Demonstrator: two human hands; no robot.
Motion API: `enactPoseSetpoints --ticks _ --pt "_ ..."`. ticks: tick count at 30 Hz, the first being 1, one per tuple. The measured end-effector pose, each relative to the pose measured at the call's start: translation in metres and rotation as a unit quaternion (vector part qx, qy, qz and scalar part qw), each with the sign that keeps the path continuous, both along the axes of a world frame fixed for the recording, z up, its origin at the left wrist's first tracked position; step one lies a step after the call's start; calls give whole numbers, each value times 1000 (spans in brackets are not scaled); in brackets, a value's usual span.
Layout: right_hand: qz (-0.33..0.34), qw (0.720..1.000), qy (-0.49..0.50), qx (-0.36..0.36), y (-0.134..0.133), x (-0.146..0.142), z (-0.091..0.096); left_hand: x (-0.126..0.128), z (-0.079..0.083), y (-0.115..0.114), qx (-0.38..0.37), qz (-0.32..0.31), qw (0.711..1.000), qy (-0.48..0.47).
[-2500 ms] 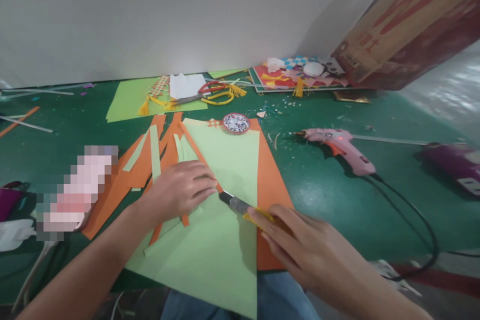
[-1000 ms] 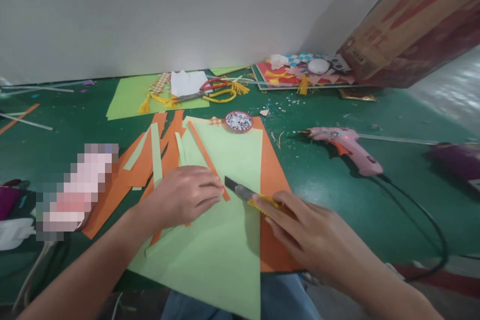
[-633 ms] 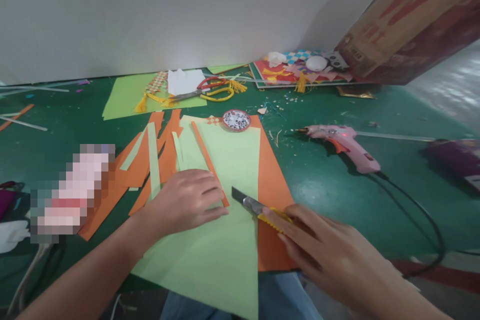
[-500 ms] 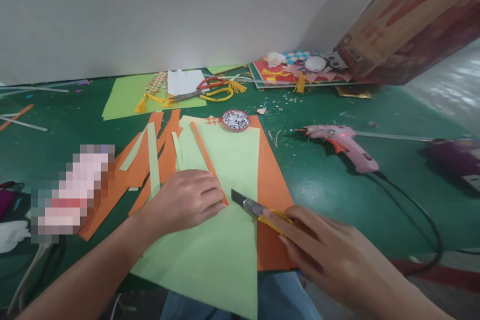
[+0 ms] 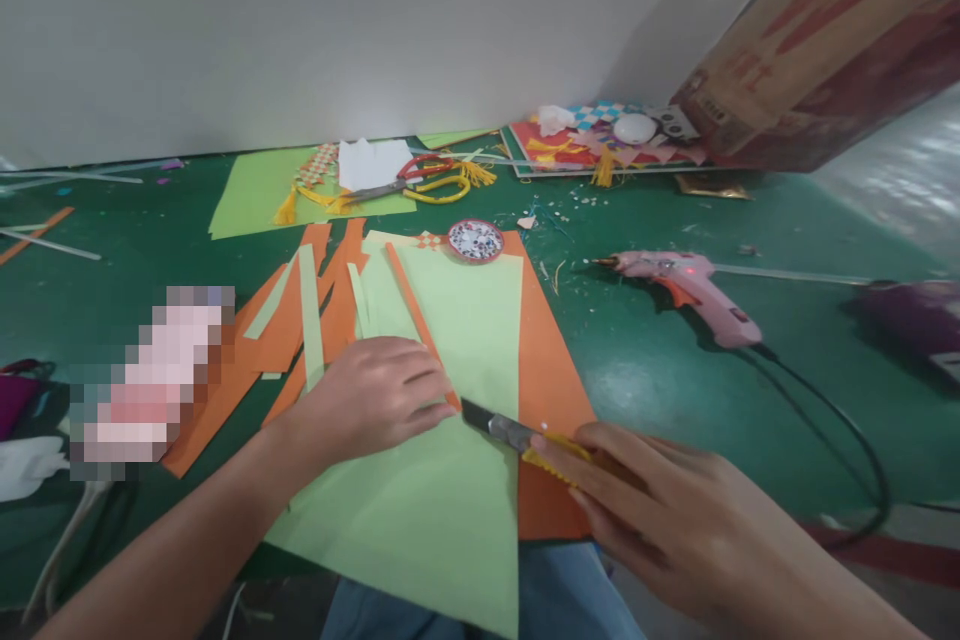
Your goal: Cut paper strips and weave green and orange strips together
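Note:
My right hand (image 5: 652, 510) is closed around the yellow handle of a utility knife (image 5: 517, 435). The blade points left, its tip beside the lower end of a narrow orange paper strip (image 5: 412, 305). My left hand (image 5: 386, 385) is closed over that strip near its lower end, fingers curled and pressed down; part of the strip is hidden beneath them. Under both lies a light green paper sheet (image 5: 465, 510), its near edge hanging over my lap. An orange sheet (image 5: 551, 490) shows from beneath its right side.
A pink glue gun (image 5: 686, 285) with a cord lies right. Beyond the sheets are a small dish of beads (image 5: 475, 241) and scissors (image 5: 431, 185). Orange paper pieces (image 5: 281, 330) lie left, near a blurred pink object (image 5: 157, 375). A paper bag (image 5: 817, 50) stands back right.
The knife has shifted slightly downward, bringing its blade tip to the orange strip's lower end. My left hand stays on the strip.

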State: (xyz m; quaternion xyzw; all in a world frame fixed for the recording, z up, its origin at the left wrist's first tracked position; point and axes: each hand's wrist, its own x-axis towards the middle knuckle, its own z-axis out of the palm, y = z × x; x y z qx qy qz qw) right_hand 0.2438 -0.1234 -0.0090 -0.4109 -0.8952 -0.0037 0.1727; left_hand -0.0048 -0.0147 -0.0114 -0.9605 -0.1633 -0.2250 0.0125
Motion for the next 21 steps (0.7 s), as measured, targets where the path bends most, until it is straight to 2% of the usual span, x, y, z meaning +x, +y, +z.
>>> enactPoseSetpoints --ticks 11,21 --pt "11 1000 -13 -17 1 -4 4 -2 -2 1 -17 -2 1000 -13" --pt "7 997 -42 57 22 -18 -3 -2 0 0 -43 -9 999 -22"
